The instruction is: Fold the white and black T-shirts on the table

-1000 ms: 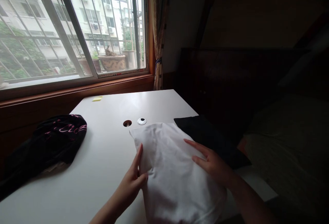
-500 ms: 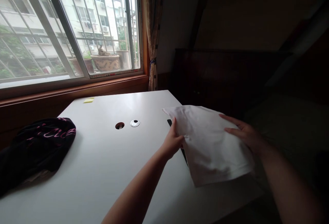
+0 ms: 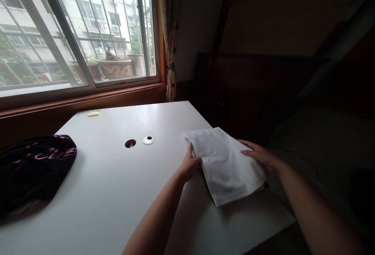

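Note:
A folded white garment [image 3: 225, 165], perhaps a T-shirt, lies near the right side of the white table [image 3: 117, 192]. Its left edge is pinched by my left hand [image 3: 190, 165], thumb on top and the other fingers mostly hidden below. On the opposite edge, my right hand [image 3: 260, 155] has its fingers laid over the fabric, and its thumb is out of sight. Something dark shows beneath the garment's lower left edge, too little of it to name. A small dark and reddish patch peeks out at the lower right corner.
At the left lies a black cloth item [image 3: 38, 169] with pink lettering. The tabletop has a round cable hole [image 3: 130, 143], a loose-looking silver grommet cover [image 3: 148, 140] and a yellow sticky note [image 3: 94, 113]. Beyond it are a barred window [image 3: 96, 32] and a curtain [image 3: 170, 52].
Both hands have brought the white garment down and slightly left, and it now lies flatter. The dark object beside it is mostly covered. The view has shifted a little to the right.

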### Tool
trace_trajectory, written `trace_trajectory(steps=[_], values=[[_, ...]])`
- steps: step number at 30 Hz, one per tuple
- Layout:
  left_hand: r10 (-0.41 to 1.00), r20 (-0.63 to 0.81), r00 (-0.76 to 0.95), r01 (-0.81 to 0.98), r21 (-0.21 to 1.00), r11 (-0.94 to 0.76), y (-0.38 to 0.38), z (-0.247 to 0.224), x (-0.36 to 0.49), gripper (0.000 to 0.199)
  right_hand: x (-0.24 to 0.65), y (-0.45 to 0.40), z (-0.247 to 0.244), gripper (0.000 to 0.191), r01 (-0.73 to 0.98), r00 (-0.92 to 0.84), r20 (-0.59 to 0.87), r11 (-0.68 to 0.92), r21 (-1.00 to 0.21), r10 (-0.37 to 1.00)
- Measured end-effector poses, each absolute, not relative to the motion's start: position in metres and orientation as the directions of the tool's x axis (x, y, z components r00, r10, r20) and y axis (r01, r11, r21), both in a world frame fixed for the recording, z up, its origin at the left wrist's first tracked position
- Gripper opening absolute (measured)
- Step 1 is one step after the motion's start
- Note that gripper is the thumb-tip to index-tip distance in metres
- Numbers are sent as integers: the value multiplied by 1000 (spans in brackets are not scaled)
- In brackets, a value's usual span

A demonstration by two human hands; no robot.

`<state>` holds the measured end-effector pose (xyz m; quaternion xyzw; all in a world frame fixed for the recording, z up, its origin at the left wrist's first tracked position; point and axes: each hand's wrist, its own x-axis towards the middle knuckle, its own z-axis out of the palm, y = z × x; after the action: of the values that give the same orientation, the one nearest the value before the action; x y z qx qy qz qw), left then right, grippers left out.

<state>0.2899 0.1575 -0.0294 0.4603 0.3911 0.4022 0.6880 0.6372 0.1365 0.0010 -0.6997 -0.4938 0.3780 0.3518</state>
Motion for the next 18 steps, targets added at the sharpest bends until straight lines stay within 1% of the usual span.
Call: trace_trajectory(steps=[4,7,10,12,13,16,17,18], values=[[927,-191,321,-230,934,272,142,-31,289,102,645,114,-11,85,376,234,-284,-356,-855,930],[918,-212,335,-164,946,278,118,-34,291,98,651,94,-15,83,360,237,-352,-419,-834,905],[876,-195,441,-110,957,268,92,-38,291,105,651,78,-17,75,375,292,-335,-430,-821,896],[844,-160,511,-103,964,245,79,-37,293,102,647,71,-16,70,378,328,-278,-395,-838,903],[833,-153,532,-89,968,235,75,-35,294,94,644,68,-14,68,376,342,-249,-375,-847,906],[823,-187,536,-20,972,234,68,-29,298,59,635,62,-6,62,372,384,-175,-325,-869,907],[821,-205,533,-10,969,249,66,-27,299,51,633,60,-3,60,380,401,-149,-312,-871,904],[817,-217,534,-8,965,261,66,-27,299,47,631,58,-1,58,394,414,-123,-299,-869,902]])
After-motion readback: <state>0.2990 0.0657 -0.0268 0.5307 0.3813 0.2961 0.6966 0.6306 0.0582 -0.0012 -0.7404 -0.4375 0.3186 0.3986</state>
